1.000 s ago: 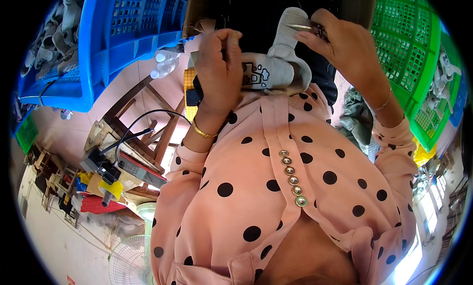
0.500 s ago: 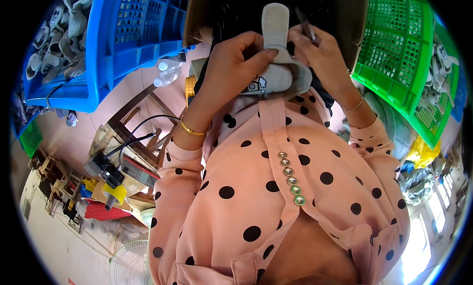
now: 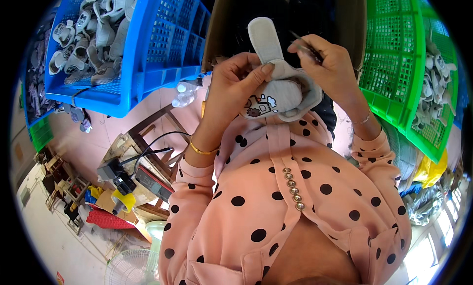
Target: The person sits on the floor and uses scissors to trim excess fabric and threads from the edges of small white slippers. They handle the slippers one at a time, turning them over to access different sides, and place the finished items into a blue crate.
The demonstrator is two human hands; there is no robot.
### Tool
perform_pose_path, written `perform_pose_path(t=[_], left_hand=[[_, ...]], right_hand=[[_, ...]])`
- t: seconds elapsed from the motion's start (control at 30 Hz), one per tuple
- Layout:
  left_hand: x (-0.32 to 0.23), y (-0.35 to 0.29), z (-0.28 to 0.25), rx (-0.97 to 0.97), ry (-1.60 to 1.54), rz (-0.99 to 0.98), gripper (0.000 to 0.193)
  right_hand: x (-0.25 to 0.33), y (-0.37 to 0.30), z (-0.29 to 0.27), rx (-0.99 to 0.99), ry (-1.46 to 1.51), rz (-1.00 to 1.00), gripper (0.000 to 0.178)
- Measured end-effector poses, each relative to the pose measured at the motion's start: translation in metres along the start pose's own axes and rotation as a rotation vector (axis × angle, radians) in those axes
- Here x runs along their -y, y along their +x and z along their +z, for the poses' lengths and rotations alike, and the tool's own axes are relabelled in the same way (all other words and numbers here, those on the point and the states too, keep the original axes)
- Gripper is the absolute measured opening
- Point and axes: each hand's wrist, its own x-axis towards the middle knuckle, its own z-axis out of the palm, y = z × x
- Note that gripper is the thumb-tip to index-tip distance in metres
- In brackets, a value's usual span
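In my left hand point(image 3: 235, 88) is a small pale grey child's shoe upper point(image 3: 283, 94) with a printed picture on its front. My thumb and fingers pinch it at the base of its long strap point(image 3: 266, 39), which sticks up and away from me. The strap leans a little to the left. Just right of the strap, my right hand point(image 3: 331, 68) is closed around a thin dark pointed tool point(image 3: 314, 55), its tip pointing up and left. The tool's exact kind is hard to make out. Its tip looks apart from the shoe upper.
A blue crate point(image 3: 133, 95) full of similar shoe uppers point(image 3: 101, 36) stands at left. Green crates point(image 3: 389, 53) are at right, with more uppers in one. A dark box point(image 3: 217, 34) lies beyond my hands. Plastic bottles point(image 3: 185, 95) and a wooden stool point(image 3: 162, 118) are to the left.
The shoe upper has shifted nearer to me and turned, showing more of its print, and its strap now leans left. Both hands are slightly lower in the view. The tool remains in my right hand.
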Motion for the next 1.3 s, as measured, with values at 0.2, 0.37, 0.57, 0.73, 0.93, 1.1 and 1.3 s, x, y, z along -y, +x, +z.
perform_pose_path(t=[0.2, 0.37, 0.57, 0.73, 0.93, 1.1, 1.3], left_hand=[[-0.013, -0.003, 0.013, -0.137, 0.26, 0.25, 0.016], [-0.022, -0.002, 0.027, -0.24, 0.889, 0.816, 0.024], [-0.037, 0.009, 0.034, -0.279, 0.858, 1.005, 0.037], [-0.053, 0.014, 0.042, -0.049, 0.905, 0.86, 0.038], [-0.032, 0.006, 0.036, -0.012, 0.533, 0.469, 0.021], [-0.008, -0.001, 0.023, -0.113, 0.876, 0.96, 0.032], [0.026, -0.018, 0.036, 0.117, 1.026, 1.094, 0.038]], right_hand=[[0.017, -0.003, -0.009, -0.142, 0.212, -0.01, 0.027], [0.04, 0.001, 0.004, -0.193, 0.221, -0.177, 0.047], [0.04, 0.011, -0.02, -0.151, 0.528, -0.284, 0.013], [0.035, 0.011, -0.033, 0.012, 0.807, -0.116, 0.021], [0.019, 0.008, -0.039, -0.169, 0.462, -0.123, 0.031], [-0.032, -0.011, -0.037, -0.142, 0.121, 0.226, 0.045], [-0.062, -0.023, -0.017, 0.083, 0.548, 0.442, 0.045]])
